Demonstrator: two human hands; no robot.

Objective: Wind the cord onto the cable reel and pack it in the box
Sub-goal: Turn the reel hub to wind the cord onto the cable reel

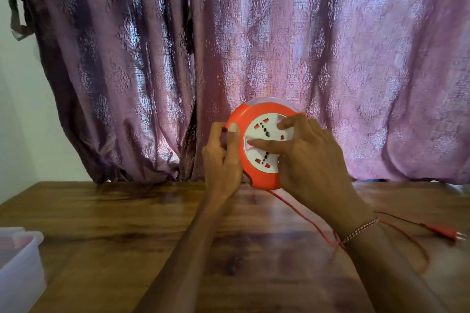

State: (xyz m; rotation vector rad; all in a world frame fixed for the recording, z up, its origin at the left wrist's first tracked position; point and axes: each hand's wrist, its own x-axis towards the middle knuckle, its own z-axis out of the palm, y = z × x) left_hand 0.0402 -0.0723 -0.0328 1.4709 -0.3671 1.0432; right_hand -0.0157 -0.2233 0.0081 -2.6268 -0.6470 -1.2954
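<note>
Two bare hands hold an orange cable reel (256,119) upright above a wooden table (127,223), its white socket face turned toward the camera; the left hand (223,157) grips the reel's left rim, thumb curled over the orange edge; the right hand (305,155) lies spread across the socket face, fingers pressing on the white centre, palm covering the right side of the rim. A thin red cord (302,213) drops from the bottom of the reel, runs along the table beneath the right wrist and loops away to the right; near the table's right edge lies what looks like the plug (442,232), blurred, so its exact form cannot be told. A translucent plastic box (20,269) sits at the lower left corner of the table, well apart from the reel; purple patterned curtains (254,46) hang behind.

Judging by the loose cord on the table, winding is the step in hand and is not finished; the next move likely calls for the left hand to steady the rim while the right turns the centre, drawing the cord in evenly; packing the reel into the box comes only after the plug end is taken up.
</note>
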